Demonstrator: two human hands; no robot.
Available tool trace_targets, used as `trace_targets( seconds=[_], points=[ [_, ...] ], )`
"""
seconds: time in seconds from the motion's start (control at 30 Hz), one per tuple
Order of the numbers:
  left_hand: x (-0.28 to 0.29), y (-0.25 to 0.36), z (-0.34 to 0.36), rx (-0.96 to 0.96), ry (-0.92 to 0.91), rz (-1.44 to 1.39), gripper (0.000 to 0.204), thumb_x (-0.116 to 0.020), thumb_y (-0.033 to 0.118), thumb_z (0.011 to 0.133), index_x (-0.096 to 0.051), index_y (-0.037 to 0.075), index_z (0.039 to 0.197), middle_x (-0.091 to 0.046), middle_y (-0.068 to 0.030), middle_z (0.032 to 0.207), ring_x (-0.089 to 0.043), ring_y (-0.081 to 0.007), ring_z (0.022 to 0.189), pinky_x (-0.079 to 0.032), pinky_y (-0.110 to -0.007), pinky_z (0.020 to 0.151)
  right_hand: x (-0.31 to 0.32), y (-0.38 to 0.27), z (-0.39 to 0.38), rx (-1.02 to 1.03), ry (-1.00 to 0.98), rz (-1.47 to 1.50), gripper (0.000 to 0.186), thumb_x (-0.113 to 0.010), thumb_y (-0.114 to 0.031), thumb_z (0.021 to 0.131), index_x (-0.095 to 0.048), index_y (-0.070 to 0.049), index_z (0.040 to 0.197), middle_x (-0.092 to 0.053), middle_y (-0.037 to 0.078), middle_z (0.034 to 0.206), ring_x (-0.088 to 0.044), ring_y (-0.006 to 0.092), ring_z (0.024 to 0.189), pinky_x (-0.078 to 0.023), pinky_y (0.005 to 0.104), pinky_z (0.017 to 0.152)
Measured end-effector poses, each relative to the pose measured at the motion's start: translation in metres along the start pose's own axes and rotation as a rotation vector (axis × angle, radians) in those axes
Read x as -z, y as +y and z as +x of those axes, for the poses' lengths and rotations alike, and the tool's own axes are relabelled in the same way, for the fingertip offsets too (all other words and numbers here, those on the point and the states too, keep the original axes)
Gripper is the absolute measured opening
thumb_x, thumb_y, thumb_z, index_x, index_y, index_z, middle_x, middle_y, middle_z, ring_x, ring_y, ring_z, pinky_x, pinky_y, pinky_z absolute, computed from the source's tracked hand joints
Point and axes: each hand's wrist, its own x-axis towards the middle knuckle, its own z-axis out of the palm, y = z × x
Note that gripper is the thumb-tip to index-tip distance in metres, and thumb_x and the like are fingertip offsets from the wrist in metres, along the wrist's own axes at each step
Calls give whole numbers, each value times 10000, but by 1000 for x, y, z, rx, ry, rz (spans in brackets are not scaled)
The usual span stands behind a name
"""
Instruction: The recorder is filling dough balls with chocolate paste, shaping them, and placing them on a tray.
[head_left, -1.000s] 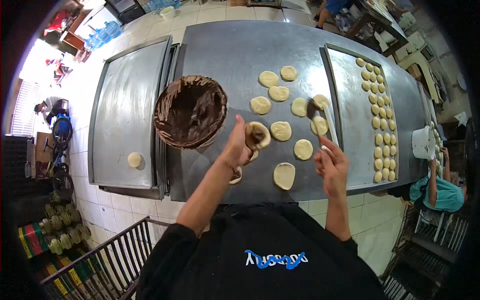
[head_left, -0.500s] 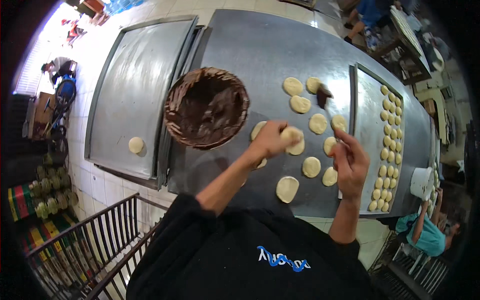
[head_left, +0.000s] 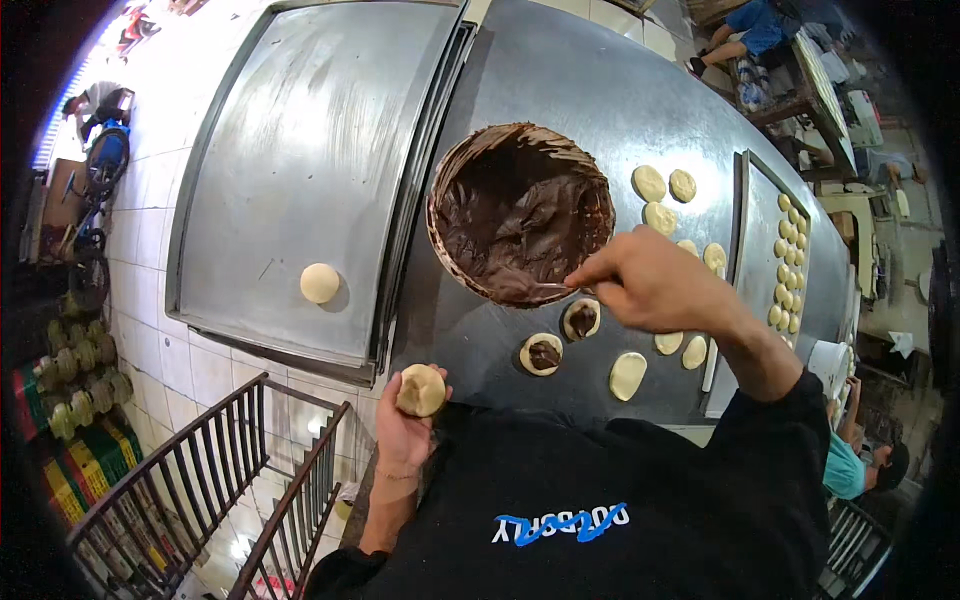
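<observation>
My left hand (head_left: pixel 405 430) is beside the table's near edge, palm up. Its fingers curl round a pale, dented dough disc (head_left: pixel 421 390). Over the near right rim of a round bowl (head_left: pixel 437 215), my right hand (head_left: pixel 660 285) grips the thin handle of a spatula-like tool (head_left: pixel 550 287). The tool's head is down in the thick dark chocolate (head_left: pixel 520 225) and cannot be made out. Just below the bowl lie two dough discs topped with chocolate, one nearer (head_left: pixel 541 355) and one partly behind my hand (head_left: pixel 582 319). A plain oval dough disc (head_left: pixel 628 376) is to their right.
Stacked metal trays (head_left: pixel 300 120) stand at left, the top one carrying one dough ball (head_left: pixel 320 283). More flattened discs (head_left: pixel 660 217) lie right of the bowl. A tray (head_left: pixel 757 235) of dough balls is farther right. Near left is a metal railing (head_left: pixel 200 470); a person in teal (head_left: pixel 846 466) is at right.
My left hand has left the dough discs and come back left towards me with a disc. My right hand has carried the tool left into the bowl. The whole view has shifted.
</observation>
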Motion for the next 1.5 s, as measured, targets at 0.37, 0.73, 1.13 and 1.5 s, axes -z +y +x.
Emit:
trace_targets(
  seconds=[0.37,0.73,1.13,1.5],
  points=[
    [-32,31,29,-311,-67,436,300,-505,229,987,-524,8,1190,-643,-149,1029,-654,-245,928,-554,-331,805,-52,-24,-6,-180,263,374,276,-546,-53,819,-698,-42,1050,-684,198,823,-677,323,754,-545,351,704],
    [-169,13,2,-121,-483,38,790,-194,596,973,-363,-81,1344,-474,-238,1324,-489,-348,1222,-399,-443,1042,-127,-17,-61,106,882,539,354,-550,65,838,-665,-56,1149,-674,106,842,-654,203,738,-509,293,643],
    [-239,-120,63,98,-565,480,632,-242,562,991,-571,33,1095,-606,-108,1052,-601,-240,949,-490,-393,872,-156,102,-220,-346,1368,493,300,-507,27,918,-660,-59,1161,-636,51,858,-505,93,675,-399,217,610],
    [-294,-266,200,-407,-459,2231,530,-650,253,787,-449,-56,1168,-603,-256,1096,-587,-403,1039,-467,-479,890,-224,172,-318,-833,1465,856,291,-489,15,945,-632,-16,1197,-622,24,886,-542,83,820,-427,205,753]
  ],
)
